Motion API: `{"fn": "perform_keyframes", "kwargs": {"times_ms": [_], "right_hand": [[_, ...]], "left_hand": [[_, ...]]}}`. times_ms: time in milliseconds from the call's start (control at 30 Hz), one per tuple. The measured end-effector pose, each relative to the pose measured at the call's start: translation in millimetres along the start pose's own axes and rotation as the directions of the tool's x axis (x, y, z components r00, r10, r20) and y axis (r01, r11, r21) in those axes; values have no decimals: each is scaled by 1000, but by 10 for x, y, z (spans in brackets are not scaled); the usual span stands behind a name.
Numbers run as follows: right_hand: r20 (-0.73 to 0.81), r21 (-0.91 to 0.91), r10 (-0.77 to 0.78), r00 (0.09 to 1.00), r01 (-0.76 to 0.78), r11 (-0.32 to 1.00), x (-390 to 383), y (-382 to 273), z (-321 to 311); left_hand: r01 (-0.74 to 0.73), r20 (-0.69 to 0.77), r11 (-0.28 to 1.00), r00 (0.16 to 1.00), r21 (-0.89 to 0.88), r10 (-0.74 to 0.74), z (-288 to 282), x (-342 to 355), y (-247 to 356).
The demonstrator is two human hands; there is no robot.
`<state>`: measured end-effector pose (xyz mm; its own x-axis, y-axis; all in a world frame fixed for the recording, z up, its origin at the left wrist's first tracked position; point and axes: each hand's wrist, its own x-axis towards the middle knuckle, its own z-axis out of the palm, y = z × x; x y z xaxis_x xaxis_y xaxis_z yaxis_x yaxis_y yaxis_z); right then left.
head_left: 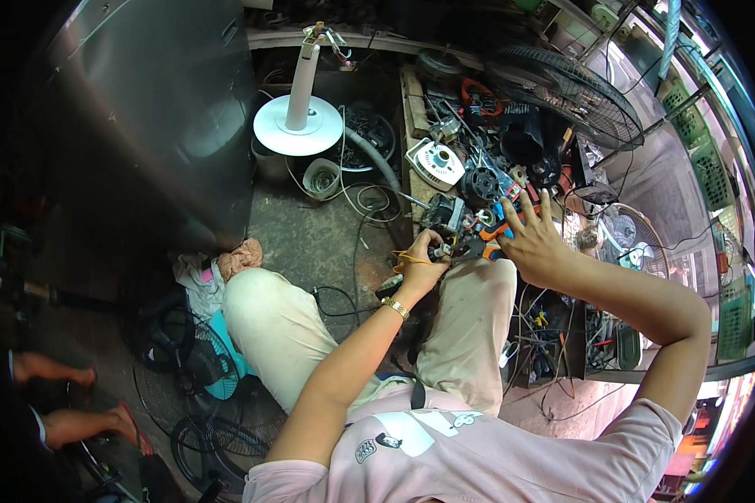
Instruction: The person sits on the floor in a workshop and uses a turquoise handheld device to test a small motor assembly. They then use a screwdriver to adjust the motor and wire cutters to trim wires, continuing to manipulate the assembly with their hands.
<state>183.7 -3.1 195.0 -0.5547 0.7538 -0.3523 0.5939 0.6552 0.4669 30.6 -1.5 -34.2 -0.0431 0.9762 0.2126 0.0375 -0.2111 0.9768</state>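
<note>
1. The left hand [422,268] has a narrow grip, its fingers bent around a small metal part [439,250]; the exact kind of this part is too small to tell.
2. That part is above and between the knees of the pale trousers [466,323], just on the near side of a motor [445,215] with a dark body.
3. A yellow wire [410,256] runs beside the left hand's fingers, and a gold-coloured watch [395,308] circles that wrist.
4. The right hand [535,249] is spread wide, palm down and fingers apart, over or just beside a tool with orange and blue handles [497,226]; whether it touches the tool, I cannot tell.
5. The table [413,94], with a wooden edge at its left, carries a crowd of parts: a white fan housing [435,163], a round dark motor [480,186] to its right, and an orange ring-shaped piece [481,98] farther off.
6. At the far right, a large black fan cage [566,94] leans over the clutter; green baskets [713,176] are beyond it.
7. Left of the table, a white fan stand [299,130] is upright on its round base.
8. Near left, crumpled cloth [240,257] is beside the knee, close to a fan with teal blades [224,356]; another person's legs [88,426] show farther left.
</note>
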Motion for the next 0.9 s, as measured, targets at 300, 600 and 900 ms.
{"fn": "perform_keyframes", "kwargs": {"times_ms": [300,600,900], "right_hand": [[58,-42,-9,998,11,999,128,-59,-69],[-17,-135,-97,995,94,986,156,-33,28],[105,-9,-177,979,179,984,138,59,-111]], "left_hand": [[-35,-24,999,999,9,36,20,-14,20],[-36,-20,999,999,14,37,18,-23,57],[-37,-13,999,999,2,37,24,-27,81]]}}
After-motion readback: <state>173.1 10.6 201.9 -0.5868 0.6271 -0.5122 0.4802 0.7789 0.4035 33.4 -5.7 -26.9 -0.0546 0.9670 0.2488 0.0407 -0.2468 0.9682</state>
